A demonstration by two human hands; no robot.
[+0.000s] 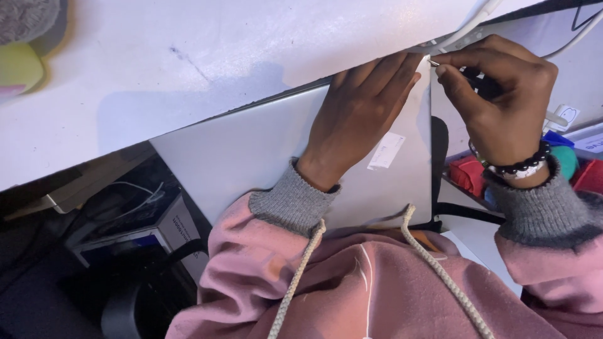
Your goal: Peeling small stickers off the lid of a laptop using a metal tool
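A closed silver laptop (251,150) rests on my lap, its far edge tucked under the white tabletop (188,56). My left hand (358,113) lies flat on the lid, fingers reaching to its far right corner. My right hand (502,100), with a black bead bracelet at the wrist, pinches a small thin metal piece (434,62) between thumb and forefinger right at that corner, touching my left fingertips. A white sticker (386,150) sits on the lid below my left hand.
White cables (465,28) run along the table edge above my hands. Red, blue and green items (559,166) lie at the right. Dark boxes and wires (125,213) fill the space under the table at the left. A yellow-green object (19,66) sits top left.
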